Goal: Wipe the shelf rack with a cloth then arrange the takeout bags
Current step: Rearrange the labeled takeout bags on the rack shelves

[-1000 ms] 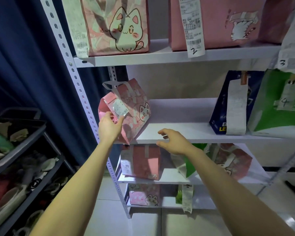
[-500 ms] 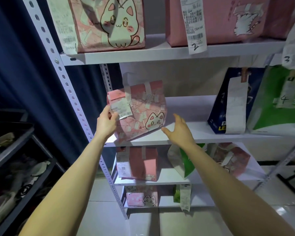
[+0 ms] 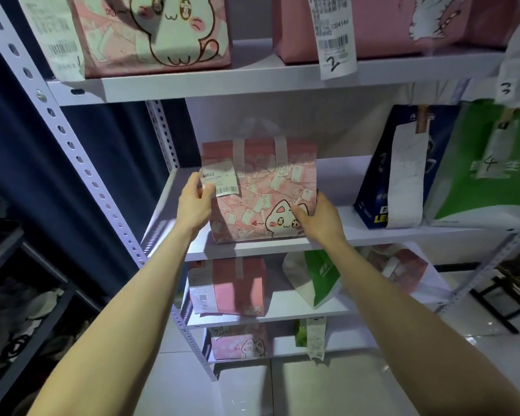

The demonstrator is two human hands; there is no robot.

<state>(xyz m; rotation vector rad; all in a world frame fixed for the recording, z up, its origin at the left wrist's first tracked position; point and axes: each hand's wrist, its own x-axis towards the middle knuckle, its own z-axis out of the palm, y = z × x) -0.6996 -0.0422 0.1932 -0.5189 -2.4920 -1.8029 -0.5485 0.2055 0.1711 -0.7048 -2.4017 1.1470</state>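
A pink takeout bag [image 3: 261,187] with a cartoon cat and a white receipt label stands upright on the middle shelf [image 3: 336,238] of the white rack, near its left end. My left hand [image 3: 194,202] grips the bag's left edge by the label. The bag's lower right corner is held by my right hand [image 3: 320,219]. No cloth is in view.
A blue bag [image 3: 382,181] and a green bag marked 4 [image 3: 487,175] stand to the right on the same shelf. Pink bags [image 3: 150,34] fill the shelf above, and more bags sit on lower shelves. The perforated rack post [image 3: 81,163] and a dark cart [image 3: 21,310] are at left.
The pink bag went from tilted at the shelf's left edge to upright and further right on the shelf. My right hand moved from the shelf edge onto the bag.
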